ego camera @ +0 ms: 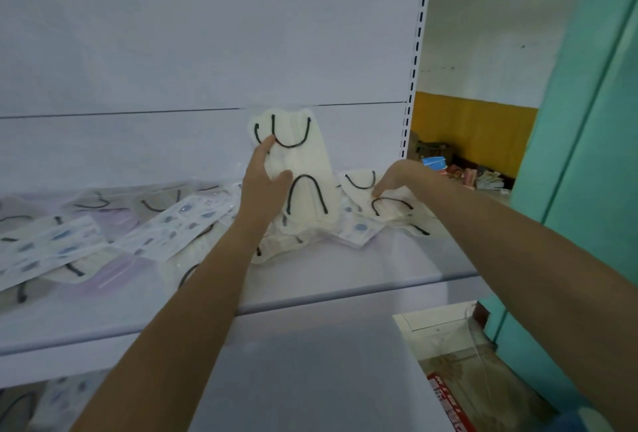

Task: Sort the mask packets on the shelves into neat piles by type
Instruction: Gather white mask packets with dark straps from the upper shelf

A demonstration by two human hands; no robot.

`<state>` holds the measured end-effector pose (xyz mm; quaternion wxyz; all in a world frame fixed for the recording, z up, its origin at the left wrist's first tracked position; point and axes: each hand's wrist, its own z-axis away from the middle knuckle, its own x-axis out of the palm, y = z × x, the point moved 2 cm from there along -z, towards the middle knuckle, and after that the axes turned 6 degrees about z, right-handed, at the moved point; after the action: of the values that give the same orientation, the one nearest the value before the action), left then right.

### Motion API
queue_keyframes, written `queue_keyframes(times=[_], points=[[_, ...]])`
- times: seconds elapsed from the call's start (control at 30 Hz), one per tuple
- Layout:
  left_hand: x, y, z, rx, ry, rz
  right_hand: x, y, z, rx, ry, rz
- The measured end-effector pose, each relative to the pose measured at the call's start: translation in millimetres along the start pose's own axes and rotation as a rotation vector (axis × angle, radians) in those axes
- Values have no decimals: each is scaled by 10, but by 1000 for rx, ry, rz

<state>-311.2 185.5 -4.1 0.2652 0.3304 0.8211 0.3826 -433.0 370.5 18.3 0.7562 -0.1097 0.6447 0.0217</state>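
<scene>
The hands are apart. The left hand (266,172) is clamped on an upright cream mask packet in clear film with black ear loops (305,158), held near the shelf back at 12 o'clock. The right hand (393,179) is curled, its fingertips pinching a matching cream packet (392,209) lying on the white metal shelf (379,259) at 3 o'clock. Blue-printed white packets (179,221) are strewn at 9 o'clock. The packets are judged light, floppy and slick, so a firm edge pinch, clear of the loops, is advised.

You have a teal wall (587,155) at three o'clock, a yellow band (473,127) and blue tub (434,162) at two, a red box (448,404) at five.
</scene>
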Motion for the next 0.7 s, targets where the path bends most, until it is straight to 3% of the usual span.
queue_keyframes(times=[0.2, 0.37, 0.43, 0.47, 0.6, 0.7], points=[[-23, -7, 36, -8, -9, 5, 42, 25, -159, 56, 226, -156], [-35, -18, 36, -13, -9, 5, -308, 273, -192, 50, 28, -1014], [-41, -22, 28, -4, -4, -4, -490, 463, -145, -1, -120, -1184], [-43, -22, 24, 4, -1, -6, -553, 534, -117, -37, -179, -1192], [-37, -27, 19, 18, 6, -7, -388, 745, 19, -40, -267, -705], [-23, -42, 18, 6, 0, -22, -109, 741, 31, -3, -170, -407]])
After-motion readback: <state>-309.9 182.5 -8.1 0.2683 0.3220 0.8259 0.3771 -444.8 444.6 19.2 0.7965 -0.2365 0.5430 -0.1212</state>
